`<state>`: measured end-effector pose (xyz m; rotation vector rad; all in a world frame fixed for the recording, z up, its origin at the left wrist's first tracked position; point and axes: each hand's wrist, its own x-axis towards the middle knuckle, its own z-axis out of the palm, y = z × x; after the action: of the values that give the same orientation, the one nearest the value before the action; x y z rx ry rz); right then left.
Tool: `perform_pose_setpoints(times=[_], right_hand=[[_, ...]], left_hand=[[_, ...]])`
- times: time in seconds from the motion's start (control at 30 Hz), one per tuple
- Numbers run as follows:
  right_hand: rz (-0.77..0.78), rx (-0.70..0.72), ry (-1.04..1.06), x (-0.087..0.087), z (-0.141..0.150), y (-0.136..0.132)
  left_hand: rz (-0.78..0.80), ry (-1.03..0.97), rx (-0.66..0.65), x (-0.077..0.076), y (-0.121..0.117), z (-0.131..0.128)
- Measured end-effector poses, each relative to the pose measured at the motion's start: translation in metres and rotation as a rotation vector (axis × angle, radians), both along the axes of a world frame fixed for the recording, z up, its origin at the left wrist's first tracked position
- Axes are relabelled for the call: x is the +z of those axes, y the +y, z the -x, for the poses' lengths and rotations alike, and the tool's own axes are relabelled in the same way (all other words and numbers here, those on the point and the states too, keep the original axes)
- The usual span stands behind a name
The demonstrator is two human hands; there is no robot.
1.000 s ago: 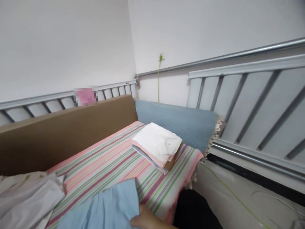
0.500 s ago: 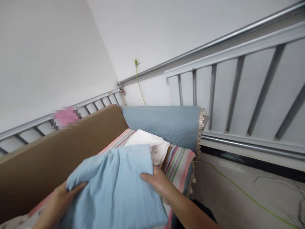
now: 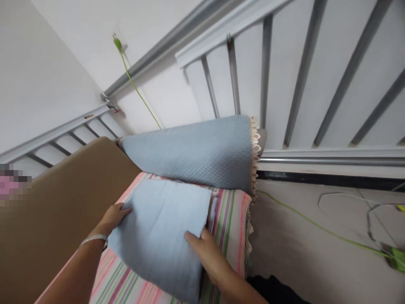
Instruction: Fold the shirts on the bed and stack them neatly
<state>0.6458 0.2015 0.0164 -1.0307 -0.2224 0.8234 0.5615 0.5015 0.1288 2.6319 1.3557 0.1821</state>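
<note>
A folded light-blue cloth (image 3: 161,232) lies over the striped cover on the sofa seat, held by its two sides. My left hand (image 3: 115,216) pinches its left edge, the thumb on top. On the opposite side, my right hand (image 3: 207,253) grips the right edge, also with the thumb on top and the fingers hidden beneath. Narrow edges of other folded fabric (image 3: 212,213) show under the cloth at its right. The seat cover (image 3: 232,215) has pink, green and purple stripes.
A blue quilted cover with lace trim (image 3: 190,156) drapes the sofa arm. The brown backrest (image 3: 72,190) stands at left. White slatted rails (image 3: 247,71) run along the walls. A green cord (image 3: 136,88) hangs from a socket, and a green cable (image 3: 303,226) crosses the floor.
Both hands have carried the blue cloth forward toward the sofa arm and laid it flatter. It now covers the white cloth seen before. The view has swung right.
</note>
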Motion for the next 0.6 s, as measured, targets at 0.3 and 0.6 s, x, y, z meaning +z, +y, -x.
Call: perform_pose_setpoints(times=[0.3,0.6], right_hand=[[0.08,0.103,-0.044,0.011,-0.003,-0.012],[0.368,0.523,-0.127,0.009,-0.019,-0.029]], left_hand=[[-0.234,0.063,-0.021,-0.008,0.007,-0.007],[-0.357,0.033,-0.252,-0.02,-0.097,-0.046]])
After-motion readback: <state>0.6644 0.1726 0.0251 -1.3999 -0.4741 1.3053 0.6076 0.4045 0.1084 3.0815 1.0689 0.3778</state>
